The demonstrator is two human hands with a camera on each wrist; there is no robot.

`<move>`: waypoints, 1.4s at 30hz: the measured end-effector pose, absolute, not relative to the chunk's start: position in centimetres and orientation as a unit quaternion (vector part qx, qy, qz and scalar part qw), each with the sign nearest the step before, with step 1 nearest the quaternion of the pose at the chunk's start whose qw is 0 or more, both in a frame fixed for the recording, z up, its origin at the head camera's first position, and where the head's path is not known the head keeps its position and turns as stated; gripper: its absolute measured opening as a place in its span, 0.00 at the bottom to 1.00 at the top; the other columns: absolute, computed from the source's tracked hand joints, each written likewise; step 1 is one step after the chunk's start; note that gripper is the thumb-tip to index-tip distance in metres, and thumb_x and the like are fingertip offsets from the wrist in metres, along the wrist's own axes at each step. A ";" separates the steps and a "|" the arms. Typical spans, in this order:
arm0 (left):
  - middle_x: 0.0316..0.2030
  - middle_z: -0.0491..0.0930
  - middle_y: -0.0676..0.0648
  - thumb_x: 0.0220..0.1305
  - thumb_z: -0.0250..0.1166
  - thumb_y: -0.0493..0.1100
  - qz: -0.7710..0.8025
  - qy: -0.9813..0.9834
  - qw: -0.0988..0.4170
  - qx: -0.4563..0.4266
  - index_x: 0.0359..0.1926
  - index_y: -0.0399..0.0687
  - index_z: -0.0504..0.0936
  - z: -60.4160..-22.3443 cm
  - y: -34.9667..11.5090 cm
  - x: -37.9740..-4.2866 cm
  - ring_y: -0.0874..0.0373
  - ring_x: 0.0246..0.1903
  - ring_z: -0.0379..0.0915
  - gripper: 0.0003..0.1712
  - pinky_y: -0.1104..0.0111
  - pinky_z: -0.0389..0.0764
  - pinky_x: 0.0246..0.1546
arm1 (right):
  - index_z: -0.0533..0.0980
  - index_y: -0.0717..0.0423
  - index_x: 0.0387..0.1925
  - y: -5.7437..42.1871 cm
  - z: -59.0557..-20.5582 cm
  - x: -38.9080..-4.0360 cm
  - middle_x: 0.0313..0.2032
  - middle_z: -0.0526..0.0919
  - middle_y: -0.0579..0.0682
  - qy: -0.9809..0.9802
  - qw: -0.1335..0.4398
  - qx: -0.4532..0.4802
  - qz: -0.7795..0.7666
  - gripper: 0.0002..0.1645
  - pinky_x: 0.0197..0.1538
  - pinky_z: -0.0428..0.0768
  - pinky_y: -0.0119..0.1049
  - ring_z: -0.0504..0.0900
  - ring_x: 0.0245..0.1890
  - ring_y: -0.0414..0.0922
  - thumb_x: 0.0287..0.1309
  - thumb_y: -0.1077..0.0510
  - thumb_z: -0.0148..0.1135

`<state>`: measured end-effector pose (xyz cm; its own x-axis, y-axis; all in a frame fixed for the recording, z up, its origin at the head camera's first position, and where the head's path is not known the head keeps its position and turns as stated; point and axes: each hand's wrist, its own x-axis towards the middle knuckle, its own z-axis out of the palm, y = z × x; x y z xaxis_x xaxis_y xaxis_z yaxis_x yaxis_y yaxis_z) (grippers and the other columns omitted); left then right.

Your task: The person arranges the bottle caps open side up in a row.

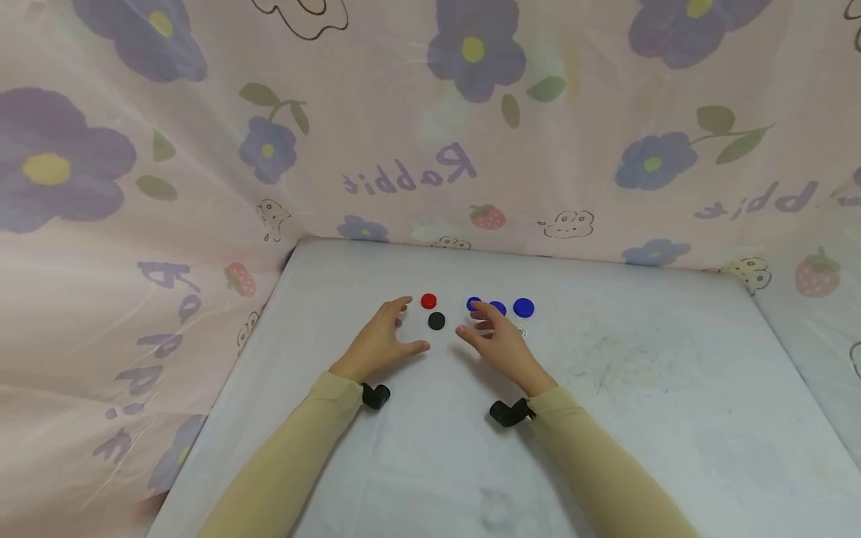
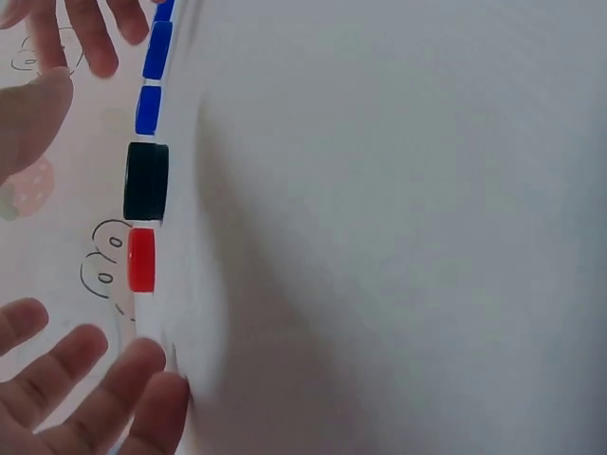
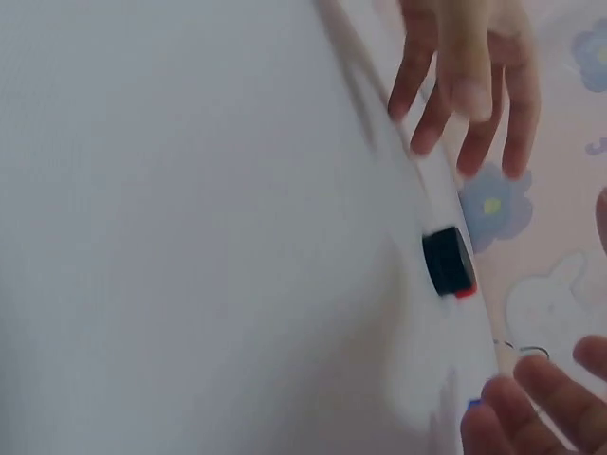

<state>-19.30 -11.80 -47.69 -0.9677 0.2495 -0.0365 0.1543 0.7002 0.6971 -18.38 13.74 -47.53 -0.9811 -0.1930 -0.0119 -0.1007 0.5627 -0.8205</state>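
My left hand (image 1: 378,342) is left of a red disc (image 1: 428,301) and a thicker black disc (image 1: 436,321), its thumb and fingers spread apart with nothing between them. Facing it, my right hand (image 1: 501,342) hovers with loosely bent fingers. Its fingertips overlap a small blue disc (image 1: 474,304) in the head view. Behind that hand lies a second blue disc (image 1: 498,308), partly covered, and a larger blue disc (image 1: 524,308) sits to its right. A pale ring-like piece (image 1: 522,332) peeks out beside the right hand. In the right wrist view, the black disc (image 3: 449,261) mostly hides the red one.
The discs lie on a white-covered table (image 1: 417,463), with faint smudges at its right. A floral sheet (image 1: 403,119) hangs as a wall behind and along both sides. Each wrist carries a black camera mount, such as the right mount (image 1: 511,412).
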 end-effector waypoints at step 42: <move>0.37 0.75 0.51 0.53 0.74 0.45 0.423 0.888 0.161 0.085 0.49 0.51 0.80 -49.0 -10.1 -22.8 0.54 0.37 0.69 0.22 0.63 0.69 0.40 | 0.75 0.48 0.59 10.5 -49.5 -20.0 0.41 0.80 0.46 0.856 0.148 -0.077 -0.490 0.25 0.40 0.71 0.38 0.74 0.36 0.45 0.60 0.52 0.66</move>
<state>-22.78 -10.13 -48.95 -0.9334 0.2877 -0.2146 0.0148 0.6284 0.7778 -19.99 10.51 -49.52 -0.9447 -0.2756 -0.1779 0.0137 0.5085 -0.8609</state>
